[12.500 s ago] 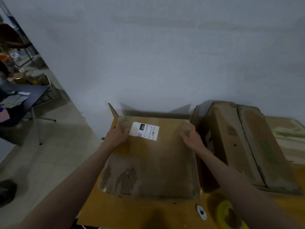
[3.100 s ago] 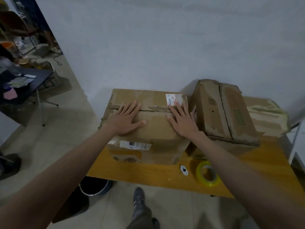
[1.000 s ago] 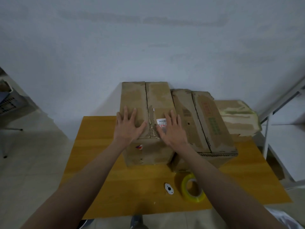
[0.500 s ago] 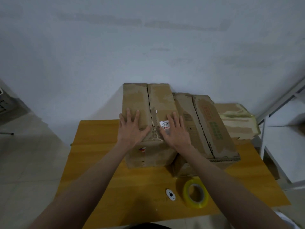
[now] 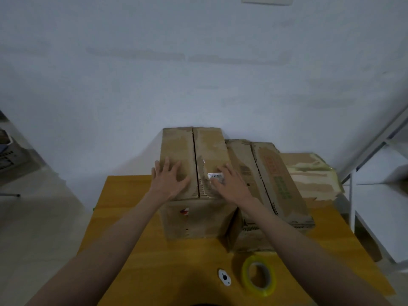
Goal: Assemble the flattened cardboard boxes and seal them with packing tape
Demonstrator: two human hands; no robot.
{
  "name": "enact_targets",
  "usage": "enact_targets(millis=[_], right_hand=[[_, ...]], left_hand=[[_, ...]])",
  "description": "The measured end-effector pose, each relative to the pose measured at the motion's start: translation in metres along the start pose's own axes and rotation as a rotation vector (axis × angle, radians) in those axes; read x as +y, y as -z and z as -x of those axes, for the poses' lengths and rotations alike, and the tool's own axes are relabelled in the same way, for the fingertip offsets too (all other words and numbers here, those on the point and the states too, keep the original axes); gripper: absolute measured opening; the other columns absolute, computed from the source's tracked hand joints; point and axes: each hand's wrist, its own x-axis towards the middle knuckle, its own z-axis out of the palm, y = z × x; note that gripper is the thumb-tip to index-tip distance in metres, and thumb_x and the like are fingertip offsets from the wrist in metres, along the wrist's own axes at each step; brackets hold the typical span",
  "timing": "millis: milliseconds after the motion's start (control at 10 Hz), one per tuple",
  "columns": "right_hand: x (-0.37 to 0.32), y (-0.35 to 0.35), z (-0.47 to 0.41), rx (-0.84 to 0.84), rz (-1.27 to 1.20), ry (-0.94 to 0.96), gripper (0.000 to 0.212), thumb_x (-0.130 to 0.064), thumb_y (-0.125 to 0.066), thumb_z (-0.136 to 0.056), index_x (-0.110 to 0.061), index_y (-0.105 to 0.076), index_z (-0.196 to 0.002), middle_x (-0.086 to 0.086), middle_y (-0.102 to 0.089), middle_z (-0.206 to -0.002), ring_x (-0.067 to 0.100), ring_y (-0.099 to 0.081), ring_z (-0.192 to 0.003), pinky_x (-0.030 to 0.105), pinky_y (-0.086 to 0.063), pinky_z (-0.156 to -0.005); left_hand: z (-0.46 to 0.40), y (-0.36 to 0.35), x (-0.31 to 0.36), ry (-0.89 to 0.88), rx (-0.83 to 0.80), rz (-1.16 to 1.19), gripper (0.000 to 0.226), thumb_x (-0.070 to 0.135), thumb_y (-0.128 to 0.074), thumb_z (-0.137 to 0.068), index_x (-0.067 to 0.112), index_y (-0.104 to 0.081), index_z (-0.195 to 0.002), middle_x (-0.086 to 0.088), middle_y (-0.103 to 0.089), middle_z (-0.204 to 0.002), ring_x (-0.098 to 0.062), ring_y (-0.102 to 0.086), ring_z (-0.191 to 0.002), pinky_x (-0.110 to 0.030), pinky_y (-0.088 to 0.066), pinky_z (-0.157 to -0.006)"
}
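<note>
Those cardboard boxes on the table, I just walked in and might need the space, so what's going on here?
A person is putting boxes together. Their left hand and right hand press flat on the two top flaps of the nearest cardboard box, holding them closed. The seam between the flaps shows no tape yet. The yellow tape roll lies untouched on the wooden table, beside a small white disc. A second box stands touching the first on its right.
</note>
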Motion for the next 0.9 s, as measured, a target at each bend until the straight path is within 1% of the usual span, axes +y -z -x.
enact_targets(millis=[100,200,300,400,500,600,700,800,900], right_hand=[[0.002,0.016,0.001,-0.004,-0.023,0.068,0.055,-0.042,-0.052,-0.097,-0.017,-0.043,-0.144,0.006,-0.044,-0.146,0.029,-0.039,-0.135,0.043,-0.038,-0.110],[0.005,0.031,0.003,-0.032,-0.103,0.093,0.049,-0.034,-0.056,-0.097,-0.016,-0.047,-0.142,0.006,-0.050,-0.138,0.025,-0.048,-0.127,0.036,-0.044,-0.100],[0.009,0.040,0.005,-0.041,-0.145,0.138,0.056,-0.042,-0.064,-0.092,-0.021,-0.048,-0.141,0.004,-0.050,-0.138,0.024,-0.049,-0.127,0.032,-0.043,-0.096],[0.014,0.042,0.007,-0.224,-0.081,0.120,0.085,-0.051,-0.078,-0.077,-0.023,-0.041,-0.148,0.003,-0.033,-0.156,0.027,-0.033,-0.143,0.040,-0.036,-0.110],[0.017,0.028,0.018,-0.250,0.008,0.097,0.096,-0.039,-0.083,-0.075,-0.024,-0.030,-0.154,0.003,-0.016,-0.164,0.030,-0.035,-0.142,0.046,-0.038,-0.113],[0.015,0.015,0.029,-0.141,0.130,0.122,0.083,-0.030,-0.075,-0.086,-0.025,-0.026,-0.154,0.006,-0.016,-0.163,0.035,-0.049,-0.130,0.047,-0.047,-0.105],[0.010,0.023,0.032,-0.138,0.116,0.132,0.080,-0.031,-0.075,-0.086,-0.023,-0.030,-0.152,0.006,-0.020,-0.161,0.033,-0.050,-0.129,0.047,-0.047,-0.106],[0.005,0.040,0.029,-0.185,0.019,0.127,0.075,-0.040,-0.075,-0.083,-0.023,-0.041,-0.148,0.004,-0.038,-0.152,0.027,-0.046,-0.132,0.042,-0.043,-0.107],[-0.008,0.081,0.026,-0.078,-0.060,0.206,0.062,-0.045,-0.069,-0.088,-0.028,-0.047,-0.144,0.000,-0.052,-0.142,0.021,-0.049,-0.130,0.033,-0.044,-0.101]], left_hand=[[0.003,0.014,0.003,-0.013,0.027,0.099,0.068,0.064,-0.041,-0.095,0.022,-0.043,-0.148,-0.005,-0.029,-0.160,-0.032,-0.024,-0.147,-0.051,-0.022,-0.120],[0.009,0.033,0.007,-0.017,0.096,0.198,0.060,0.057,-0.050,-0.095,0.019,-0.052,-0.141,-0.005,-0.045,-0.151,-0.027,-0.046,-0.134,-0.045,-0.040,-0.111],[0.014,0.046,0.006,-0.028,0.069,0.256,0.066,0.060,-0.056,-0.091,0.023,-0.047,-0.145,-0.003,-0.043,-0.153,-0.026,-0.045,-0.135,-0.040,-0.040,-0.110],[0.022,0.036,-0.001,-0.047,-0.217,0.071,0.107,0.074,-0.070,-0.070,0.031,-0.024,-0.156,0.001,-0.015,-0.165,-0.028,-0.021,-0.149,-0.044,-0.027,-0.118],[0.024,0.013,-0.013,-0.086,-0.231,-0.014,0.117,0.059,-0.084,-0.065,0.039,-0.013,-0.156,0.005,0.003,-0.166,-0.026,-0.005,-0.153,-0.045,-0.020,-0.123],[0.018,0.007,-0.022,-0.083,-0.177,-0.014,0.115,0.047,-0.088,-0.065,0.044,-0.015,-0.155,0.008,0.003,-0.166,-0.028,-0.011,-0.152,-0.048,-0.028,-0.119],[0.018,0.010,-0.024,-0.080,-0.198,0.002,0.116,0.046,-0.088,-0.065,0.045,-0.015,-0.154,0.007,0.004,-0.166,-0.028,-0.009,-0.152,-0.048,-0.026,-0.120],[0.020,0.015,-0.018,-0.092,-0.235,0.004,0.118,0.051,-0.087,-0.065,0.039,-0.014,-0.157,0.004,0.004,-0.167,-0.027,-0.009,-0.152,-0.045,-0.025,-0.121],[0.027,0.055,0.009,-0.122,-0.268,0.079,0.137,0.077,-0.078,-0.048,0.031,-0.010,-0.158,0.005,0.000,-0.166,-0.023,-0.007,-0.153,-0.041,-0.021,-0.121]])
